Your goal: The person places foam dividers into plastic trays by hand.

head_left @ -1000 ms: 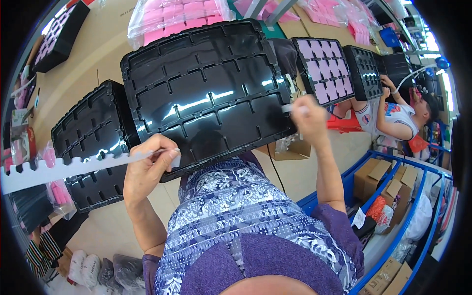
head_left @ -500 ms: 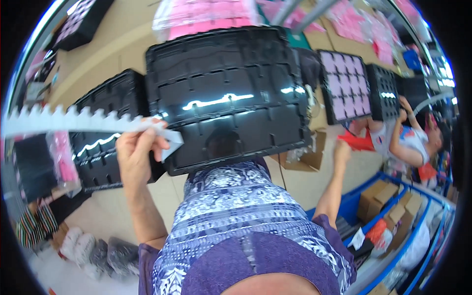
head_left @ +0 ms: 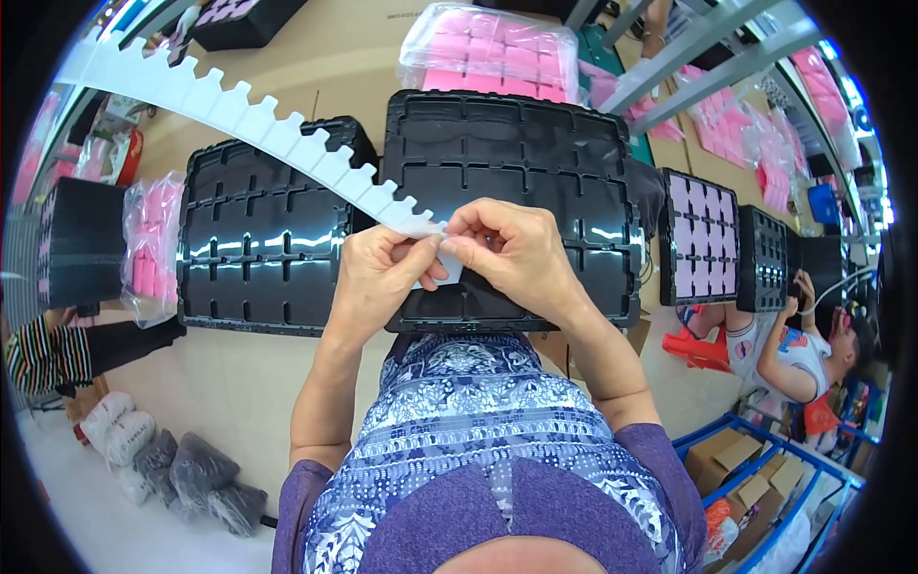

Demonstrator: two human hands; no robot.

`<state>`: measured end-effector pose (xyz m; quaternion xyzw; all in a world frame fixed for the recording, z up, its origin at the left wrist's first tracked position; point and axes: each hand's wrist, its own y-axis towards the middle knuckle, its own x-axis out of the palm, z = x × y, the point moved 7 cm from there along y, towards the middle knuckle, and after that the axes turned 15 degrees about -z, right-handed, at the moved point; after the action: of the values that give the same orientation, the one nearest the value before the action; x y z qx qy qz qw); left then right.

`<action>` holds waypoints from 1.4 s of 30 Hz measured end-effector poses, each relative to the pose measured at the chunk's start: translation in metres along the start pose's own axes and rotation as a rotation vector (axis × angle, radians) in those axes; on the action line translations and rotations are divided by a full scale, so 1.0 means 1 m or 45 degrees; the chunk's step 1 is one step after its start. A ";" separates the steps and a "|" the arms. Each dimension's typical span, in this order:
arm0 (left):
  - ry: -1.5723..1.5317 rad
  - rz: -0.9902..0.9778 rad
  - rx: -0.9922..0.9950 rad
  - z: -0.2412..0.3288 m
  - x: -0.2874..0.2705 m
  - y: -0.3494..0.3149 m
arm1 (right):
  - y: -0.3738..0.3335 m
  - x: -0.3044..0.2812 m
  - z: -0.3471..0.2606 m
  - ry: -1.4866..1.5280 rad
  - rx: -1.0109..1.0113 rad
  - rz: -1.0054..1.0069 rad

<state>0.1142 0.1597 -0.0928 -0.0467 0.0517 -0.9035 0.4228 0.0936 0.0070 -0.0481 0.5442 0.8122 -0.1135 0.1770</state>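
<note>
Head camera: I see the left hand [head_left: 378, 282] pinching a notched white strip [head_left: 296, 148] close to its end, thumb against the fingers, while the right hand [head_left: 521, 253] pinches just beside it, thumb and fingertips nearly meeting the left's. A short pale end of it shows below the fingers, over a large black tray [head_left: 535, 153]. From there the strip slants up to the far left, teeth upward, across another black tray [head_left: 258, 230]. Pink pieces in clear plastic [head_left: 488, 48] lie beyond the large tray; a tray of lilac squares [head_left: 700, 239] stands to its right, near a seated co-worker [head_left: 789, 349].
</note>
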 end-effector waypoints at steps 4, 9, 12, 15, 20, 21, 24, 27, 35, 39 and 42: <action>-0.163 0.116 0.062 0.007 -0.004 -0.003 | 0.007 0.002 0.000 -0.081 0.030 0.012; -0.128 0.123 0.018 0.000 -0.015 0.002 | 0.008 0.007 -0.006 -0.283 -0.089 0.120; -0.104 0.304 0.037 -0.007 -0.022 0.001 | -0.011 0.038 -0.033 -1.125 -0.836 0.237; 0.275 0.416 0.020 -0.016 -0.039 -0.015 | -0.005 0.030 -0.026 -0.727 -0.792 0.282; 0.986 0.254 -0.252 -0.012 -0.088 -0.077 | 0.014 0.034 0.049 -0.102 0.110 -0.264; 0.969 0.232 -0.318 -0.015 -0.095 -0.088 | 0.013 0.046 0.050 -0.249 0.066 -0.390; 0.922 0.103 -0.515 -0.030 -0.106 -0.102 | 0.011 0.066 0.046 -0.662 -0.041 -0.315; 0.806 0.176 -0.366 -0.037 -0.100 -0.095 | 0.005 0.077 0.046 -0.870 -0.057 -0.200; 0.539 0.173 -0.224 -0.041 -0.073 -0.059 | 0.002 0.077 0.048 -0.923 -0.155 -0.133; 0.568 0.132 -0.179 -0.033 -0.069 -0.050 | 0.000 0.098 0.034 -1.338 -0.181 -0.220; 0.559 0.125 -0.167 -0.035 -0.069 -0.050 | 0.004 0.097 0.041 -1.381 -0.190 -0.256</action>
<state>0.1157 0.2461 -0.1239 0.1264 0.2032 -0.8651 0.4408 0.0708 0.0748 -0.1256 0.3137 0.6583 -0.3360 0.5962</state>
